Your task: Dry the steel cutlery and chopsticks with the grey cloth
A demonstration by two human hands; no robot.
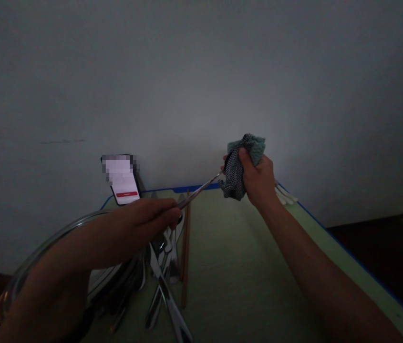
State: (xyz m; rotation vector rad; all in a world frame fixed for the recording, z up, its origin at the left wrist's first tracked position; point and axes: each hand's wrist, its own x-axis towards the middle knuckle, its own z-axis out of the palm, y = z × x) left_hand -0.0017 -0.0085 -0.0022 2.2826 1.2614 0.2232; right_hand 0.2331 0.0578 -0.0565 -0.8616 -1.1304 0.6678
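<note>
My left hand (151, 216) is closed in a pinch on the handle of a metal utensil (201, 189) that slants up to the right. Its far end is buried in a teal and dark checked cloth (240, 164), so I cannot tell what kind of utensil it is. My right hand (258, 178) is wrapped round that cloth and the utensil's end, held above the green table (244, 267).
A pile of metal cutlery (163, 271) and wooden chopsticks (186, 252) lies on the table under my left hand. A glass bowl (44, 252) sits at the left edge. A lit phone (122, 181) leans on the wall. White objects (285, 195) lie behind my right hand.
</note>
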